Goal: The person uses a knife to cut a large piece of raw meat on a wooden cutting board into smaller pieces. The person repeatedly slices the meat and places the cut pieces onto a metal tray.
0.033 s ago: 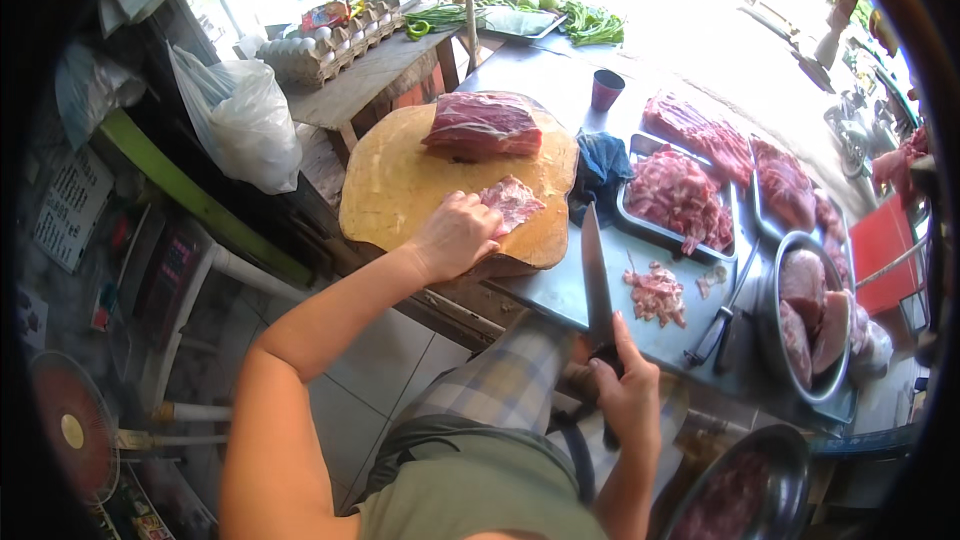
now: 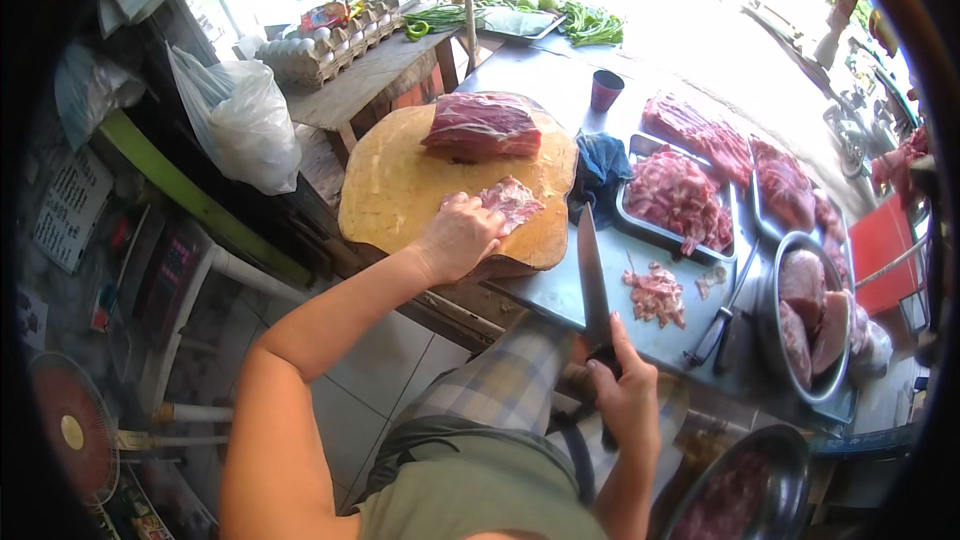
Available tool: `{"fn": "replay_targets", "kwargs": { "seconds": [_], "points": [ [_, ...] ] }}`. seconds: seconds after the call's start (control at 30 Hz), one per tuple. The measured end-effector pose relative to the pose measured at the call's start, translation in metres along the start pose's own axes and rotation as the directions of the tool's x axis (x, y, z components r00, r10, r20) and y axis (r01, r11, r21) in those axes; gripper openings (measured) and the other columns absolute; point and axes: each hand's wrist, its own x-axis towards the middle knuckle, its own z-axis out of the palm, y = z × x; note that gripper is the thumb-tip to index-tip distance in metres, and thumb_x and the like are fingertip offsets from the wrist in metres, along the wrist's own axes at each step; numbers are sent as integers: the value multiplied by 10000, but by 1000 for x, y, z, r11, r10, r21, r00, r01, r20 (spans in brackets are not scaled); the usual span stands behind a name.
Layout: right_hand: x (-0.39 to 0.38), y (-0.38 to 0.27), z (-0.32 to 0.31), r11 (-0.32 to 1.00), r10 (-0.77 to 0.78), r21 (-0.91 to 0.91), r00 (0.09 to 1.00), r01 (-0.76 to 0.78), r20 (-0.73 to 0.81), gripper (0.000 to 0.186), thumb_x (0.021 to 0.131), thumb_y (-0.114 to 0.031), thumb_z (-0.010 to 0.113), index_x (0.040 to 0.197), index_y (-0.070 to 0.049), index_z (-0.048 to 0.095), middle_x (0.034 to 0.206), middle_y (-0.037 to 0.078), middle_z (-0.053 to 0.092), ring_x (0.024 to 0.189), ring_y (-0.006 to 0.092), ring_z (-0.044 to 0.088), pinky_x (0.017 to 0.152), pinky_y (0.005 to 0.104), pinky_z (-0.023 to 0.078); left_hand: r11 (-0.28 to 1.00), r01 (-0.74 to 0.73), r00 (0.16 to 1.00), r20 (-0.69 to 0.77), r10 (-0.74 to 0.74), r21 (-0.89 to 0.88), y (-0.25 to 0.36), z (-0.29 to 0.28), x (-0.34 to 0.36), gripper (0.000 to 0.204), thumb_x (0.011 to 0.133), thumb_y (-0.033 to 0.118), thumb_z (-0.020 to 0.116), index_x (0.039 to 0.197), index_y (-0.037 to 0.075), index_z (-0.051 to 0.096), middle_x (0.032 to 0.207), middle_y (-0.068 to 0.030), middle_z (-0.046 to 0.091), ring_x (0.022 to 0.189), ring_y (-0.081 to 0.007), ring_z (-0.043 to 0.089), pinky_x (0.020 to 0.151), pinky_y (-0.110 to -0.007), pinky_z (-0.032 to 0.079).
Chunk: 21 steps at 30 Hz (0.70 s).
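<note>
My left hand [image 2: 460,238] is closed on a small slice of raw meat [image 2: 513,203] near the front of a thick wooden chopping board [image 2: 390,165]. Part of the slice is hidden under my fingers. Behind it on the board lies a large block of red meat [image 2: 484,123]. My right hand [image 2: 628,390] grips a long knife [image 2: 594,285] by its dark handle, blade pointing up and away, just right of the board and apart from the meat. A small heap of meat scraps [image 2: 657,294] rests on the metal table right of the blade.
A tray of cut meat [image 2: 680,198], a blue cloth [image 2: 600,165], a dark cup [image 2: 606,90], a sharpening steel [image 2: 712,333] and a metal bowl of meat [image 2: 782,315] crowd the table. Egg trays [image 2: 335,50] stand far left. A white bag [image 2: 250,120] hangs left.
The knife blade and right hand have tilted very slightly to the left. The left hand and the meat stay in place.
</note>
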Motion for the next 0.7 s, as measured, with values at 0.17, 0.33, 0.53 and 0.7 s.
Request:
{"fn": "replay_targets", "kwargs": {
  "seconds": [0.17,0.33,0.53,0.7],
  "points": [
    [-1,0,-2,999,35,29,999,-35,-2,694,855,60,673,1520,-2,481,940,215,727,761,132,651,771,276,533,989,-23,996,85,35,-144,11,-2,0,181,944,224,681,962,45,695,918,-141,705,880,-347,660,862,-465,491],
    [4,9,2,979,83,189,995,-73,-45,695,863,63,671,1526,3,472,892,146,723,786,60,582,757,240,515,946,150,942,-249,-225,-286,-19,-2,8,259,923,253,722,979,2,693,966,-186,716,908,-387,673,895,-474,507],
    [4,14,6,981,74,180,997,-76,15,684,867,54,676,1520,11,474,880,125,713,783,78,566,764,249,512,862,457,889,92,-448,-218,-44,9,30,324,856,247,774,1059,6,700,1033,-213,729,982,-401,684,890,-455,529],
    [1,18,4,979,80,187,997,-80,4,690,872,47,677,1528,-5,471,865,89,701,770,69,556,738,248,509,836,446,885,296,-360,-320,-57,1,46,411,786,88,695,1189,19,659,947,-230,728,937,-380,704,857,-430,550]
  ]
}}
